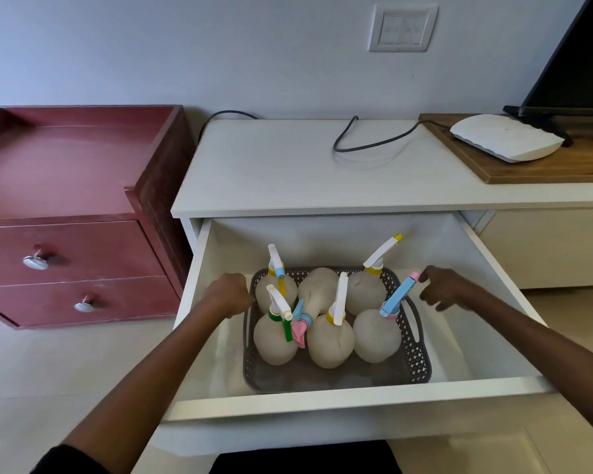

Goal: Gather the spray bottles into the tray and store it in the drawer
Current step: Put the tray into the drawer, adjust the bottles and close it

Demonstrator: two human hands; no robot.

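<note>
A grey perforated tray (415,364) rests on the floor of the open white drawer (339,401). Several round white spray bottles (329,340) with coloured collars and triggers stand packed in it. My left hand (228,294) is curled at the tray's left rim, touching the left handle area. My right hand (445,290) hovers just right of the tray's right rim with fingers spread, holding nothing. A blue and pink sprayer head (399,295) sticks up near my right hand.
The drawer belongs to a white cabinet (288,165) with a black cable (367,140) on top. A red two-drawer chest (72,234) stands at the left. At the right are a wooden board (545,165), a white device (507,138) and a dark screen (575,63).
</note>
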